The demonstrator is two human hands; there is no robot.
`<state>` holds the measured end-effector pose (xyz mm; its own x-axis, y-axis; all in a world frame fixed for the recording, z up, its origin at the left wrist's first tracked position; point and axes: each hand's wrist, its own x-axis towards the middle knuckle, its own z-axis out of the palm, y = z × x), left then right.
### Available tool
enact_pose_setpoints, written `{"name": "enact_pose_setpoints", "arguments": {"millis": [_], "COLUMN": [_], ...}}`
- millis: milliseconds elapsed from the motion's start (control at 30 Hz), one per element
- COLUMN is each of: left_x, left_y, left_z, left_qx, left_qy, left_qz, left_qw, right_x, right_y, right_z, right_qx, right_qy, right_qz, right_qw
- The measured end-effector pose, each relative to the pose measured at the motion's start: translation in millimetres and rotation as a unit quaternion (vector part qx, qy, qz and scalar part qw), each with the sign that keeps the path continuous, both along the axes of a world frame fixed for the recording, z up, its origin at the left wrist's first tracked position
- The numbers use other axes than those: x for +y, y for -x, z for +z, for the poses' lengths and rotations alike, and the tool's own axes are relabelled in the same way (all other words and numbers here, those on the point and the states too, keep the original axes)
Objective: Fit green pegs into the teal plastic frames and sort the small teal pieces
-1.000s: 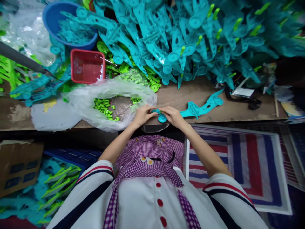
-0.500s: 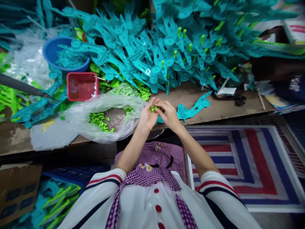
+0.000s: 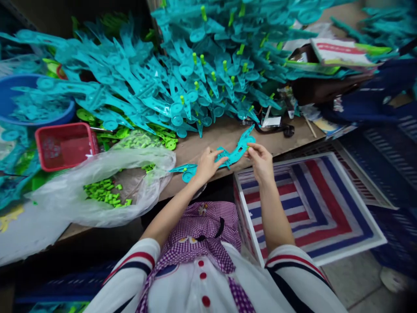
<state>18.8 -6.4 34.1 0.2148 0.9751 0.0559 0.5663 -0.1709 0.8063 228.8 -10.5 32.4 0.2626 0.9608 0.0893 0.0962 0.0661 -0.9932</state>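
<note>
Strip [image 3: 233, 154] gripped by L hand [image 3: 206, 166], R hand [image 3: 260, 161]; long axis lower-L to upper-R.

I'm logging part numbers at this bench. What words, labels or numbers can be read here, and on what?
None is legible.
Printed box, top right: red band, print blurred.
White tag on the table: too small.
Teal part between left hand and right hand: no marking visible.

White red-buttoned top, red-and-navy striped short sleeves, purple gingham apron.
</note>
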Motion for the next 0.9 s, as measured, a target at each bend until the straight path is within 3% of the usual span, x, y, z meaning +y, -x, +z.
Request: {"name": "enact_pose_setpoints", "arguments": {"millis": [100, 267, 400, 500, 767, 900], "left_x": [-5, -20, -25, -24, -22, -23], "left_y": [-3, 9, 14, 13, 14, 13], "left_z": [-11.9, -25.4, -29.5, -32.6, -33.7, -31.5], "left_qx": [0.166, 0.230, 0.231, 0.230, 0.211, 0.222], "left_qy": [-0.019, -0.036, -0.038, -0.041, -0.037, -0.037], "left_qz": [-0.051, -0.081, -0.081, -0.079, -0.084, -0.085], "left_qw": [0.985, 0.969, 0.969, 0.969, 0.973, 0.971], "right_x": [7, 39, 64, 74, 77, 86], "right_y": [-29, -54, -57, -59, -65, -63], "right_z": [-2.2, -10.4, -19.5, -24.5, -27.4, -19.2], "right_qx": [-0.019, -0.158, -0.320, -0.400, -0.431, -0.491], "right_qy": [-0.025, 0.000, -0.037, -0.025, -0.031, -0.019], "right_qz": [-0.035, -0.092, -0.042, 0.003, 0.054, 0.104], "right_qw": [0.999, 0.983, 0.946, 0.916, 0.900, 0.865]}}
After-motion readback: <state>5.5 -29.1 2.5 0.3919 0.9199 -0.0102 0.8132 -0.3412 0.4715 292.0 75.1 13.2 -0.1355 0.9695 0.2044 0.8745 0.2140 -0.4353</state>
